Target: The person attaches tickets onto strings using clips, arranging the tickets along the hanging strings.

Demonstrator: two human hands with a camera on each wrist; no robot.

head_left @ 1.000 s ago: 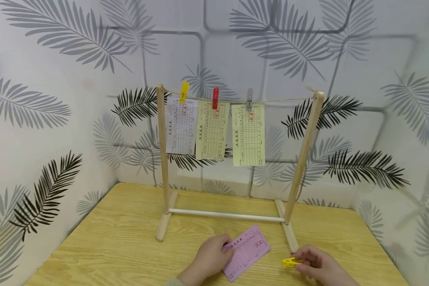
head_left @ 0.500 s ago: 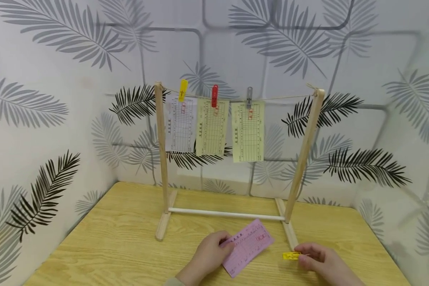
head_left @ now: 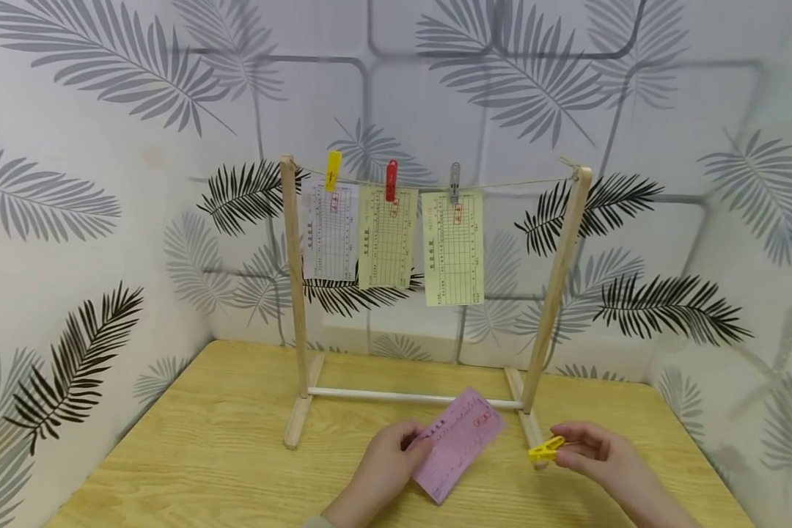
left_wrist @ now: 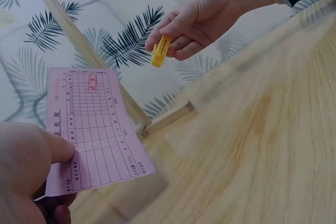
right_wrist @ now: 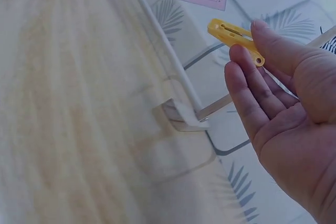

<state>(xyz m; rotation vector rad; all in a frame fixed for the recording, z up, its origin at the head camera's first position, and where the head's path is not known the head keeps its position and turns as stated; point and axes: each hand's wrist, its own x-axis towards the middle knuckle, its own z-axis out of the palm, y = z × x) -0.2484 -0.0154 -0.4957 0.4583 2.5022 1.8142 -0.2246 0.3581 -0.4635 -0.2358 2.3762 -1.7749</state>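
A pink printed form slip (head_left: 460, 446) is pinched along its left edge by my left hand (head_left: 386, 458), thumb on its printed face. In the left wrist view the slip (left_wrist: 94, 129) tilts above the wooden table. My right hand (head_left: 597, 458) pinches a yellow clothespin (head_left: 545, 449) by its handle end, between thumb and fingers. The right wrist view shows the clothespin (right_wrist: 236, 40) apart from the slip. Behind the hands, a white slip (head_left: 330, 238) and two pale yellow slips (head_left: 386, 242) hang on a string, held by yellow, red (head_left: 391, 180) and grey (head_left: 455, 182) clothespins.
A wooden frame (head_left: 295, 293) with two posts and a white crossbar (head_left: 376, 396) stands on the wood-grain table (head_left: 198, 440). Its right foot (head_left: 526, 411) lies just behind my right hand. Leaf-patterned walls close off the back and both sides.
The pink slip has risen and turned steeper in my left hand. My right hand has lifted the yellow clothespin slightly, and the clothespin's angle has changed.
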